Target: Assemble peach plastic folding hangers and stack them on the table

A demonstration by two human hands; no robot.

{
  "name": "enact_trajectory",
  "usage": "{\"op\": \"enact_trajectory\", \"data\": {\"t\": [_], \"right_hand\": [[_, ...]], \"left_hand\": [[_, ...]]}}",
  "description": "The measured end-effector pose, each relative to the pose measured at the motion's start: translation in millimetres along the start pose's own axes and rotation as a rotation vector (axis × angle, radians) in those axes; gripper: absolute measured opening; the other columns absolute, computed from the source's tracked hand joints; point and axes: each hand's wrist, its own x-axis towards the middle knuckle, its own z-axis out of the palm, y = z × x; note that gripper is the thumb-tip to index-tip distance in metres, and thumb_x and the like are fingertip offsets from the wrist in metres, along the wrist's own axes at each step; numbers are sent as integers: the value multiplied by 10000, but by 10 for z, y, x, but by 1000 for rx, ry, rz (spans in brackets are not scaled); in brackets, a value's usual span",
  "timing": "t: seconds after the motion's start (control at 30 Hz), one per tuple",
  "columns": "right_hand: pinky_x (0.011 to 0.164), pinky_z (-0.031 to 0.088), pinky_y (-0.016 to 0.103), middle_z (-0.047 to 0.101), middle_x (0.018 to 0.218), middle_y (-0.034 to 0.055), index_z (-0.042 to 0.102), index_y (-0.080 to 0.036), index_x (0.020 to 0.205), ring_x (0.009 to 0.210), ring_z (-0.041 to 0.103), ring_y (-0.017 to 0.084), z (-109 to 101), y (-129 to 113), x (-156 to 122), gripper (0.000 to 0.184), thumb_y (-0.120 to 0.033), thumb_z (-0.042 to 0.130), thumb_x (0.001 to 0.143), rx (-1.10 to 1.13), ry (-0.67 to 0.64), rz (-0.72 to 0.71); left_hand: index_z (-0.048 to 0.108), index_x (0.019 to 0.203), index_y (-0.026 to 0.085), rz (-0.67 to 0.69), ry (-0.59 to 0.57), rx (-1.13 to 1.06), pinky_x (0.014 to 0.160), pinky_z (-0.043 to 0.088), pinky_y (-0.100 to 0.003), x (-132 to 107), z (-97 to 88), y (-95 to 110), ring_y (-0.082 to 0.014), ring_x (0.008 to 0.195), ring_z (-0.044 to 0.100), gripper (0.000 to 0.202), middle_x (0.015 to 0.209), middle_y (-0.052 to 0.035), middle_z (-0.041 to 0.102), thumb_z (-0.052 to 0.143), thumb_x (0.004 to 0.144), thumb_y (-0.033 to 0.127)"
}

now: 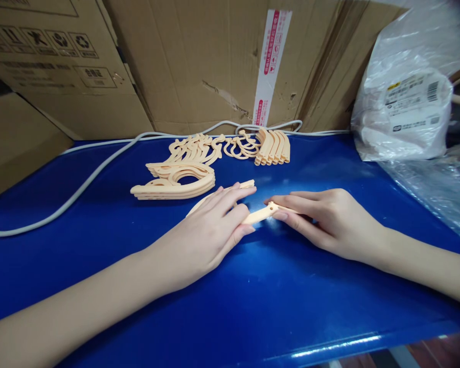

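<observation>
My left hand point(218, 230) is closed over a beige plastic hanger arm point(258, 215), which sticks out past its thumb to the right. Under the same hand's fingers runs another beige curved length point(248, 184); whether the two lengths are joined is hidden. My right hand point(325, 222) pinches the holed end of the hanger arm between thumb and fingers, and a thin beige piece point(287, 208) shows in that pinch. Behind my left hand lies a neat stack of flat hanger pieces point(172, 191).
Farther back are a pile of beige hooks and curved parts point(195, 147), loose hooks point(241, 147) and a row of short hollow arms point(272, 147). A white cable point(111, 166) crosses the blue table point(214, 317). Cardboard boxes point(199, 56) and a plastic-wrapped bag point(402, 112) border it.
</observation>
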Motion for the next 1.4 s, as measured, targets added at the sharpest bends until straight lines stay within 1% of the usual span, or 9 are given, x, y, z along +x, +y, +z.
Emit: {"op": "enact_trajectory", "data": {"t": [0.13,0.23,0.37,0.47,0.57,0.73,1.1,1.27,1.4], "right_hand": [[552,422,246,732,807,46,698,-166,1163,622,686,150,0,1,4,366,-352,403,1049,4,14,-25],[539,411,240,723,795,44,702,-163,1156,598,673,137,9,4,1,372,-358,402,1052,-17,24,-42],[525,393,240,718,779,38,699,-158,1159,587,669,132,30,15,-12,358,-342,411,1054,-111,90,-109],[502,367,249,691,722,23,711,-153,1126,545,638,127,41,18,-17,344,-326,423,1050,-196,137,-156],[493,346,254,671,695,18,724,-150,1087,526,613,117,46,19,-18,344,-328,433,1045,-253,167,-181],[494,329,252,623,654,-4,727,-155,1100,509,576,99,50,30,-17,341,-334,443,1040,-270,166,-194],[486,314,263,630,662,-12,730,-167,1098,520,586,95,60,45,-19,363,-361,428,1047,-306,189,-221],[495,336,263,613,645,-21,742,-175,1068,507,576,100,62,43,-18,358,-370,444,1039,-344,208,-233],[491,321,263,612,648,-21,743,-178,1067,515,577,92,70,50,-18,360,-375,443,1038,-322,197,-221]], "left_hand": [[594,1099,122,-2,-3,7,1230,306,-464,-9,1,-5,-245,1477,356,334,1545,-190,435,300,1071,278],[610,1096,114,6,6,9,1225,314,-469,-17,6,-11,-252,1471,367,353,1548,-191,434,300,1071,280],[614,1126,106,21,19,34,1214,333,-477,-31,24,-20,-268,1470,371,371,1539,-189,449,292,1072,282],[616,1128,104,27,29,44,1207,344,-469,-33,33,-22,-267,1465,382,377,1520,-193,471,286,1072,278],[622,1112,106,31,28,45,1198,356,-486,-27,27,-21,-278,1459,390,382,1512,-198,479,285,1072,281],[621,1099,129,20,4,32,1199,350,-515,-22,12,-26,-286,1465,380,354,1546,-177,445,300,1069,275],[620,1103,127,37,-7,20,1204,345,-521,-26,21,-32,-278,1462,385,344,1518,-174,477,309,1069,271],[625,1036,135,42,-10,13,1200,349,-521,-31,11,-27,-285,1454,400,334,1515,-170,482,318,1067,264],[628,1013,138,34,-8,8,1203,343,-518,-33,12,-29,-292,1450,405,331,1493,-173,507,328,1065,270]]}}
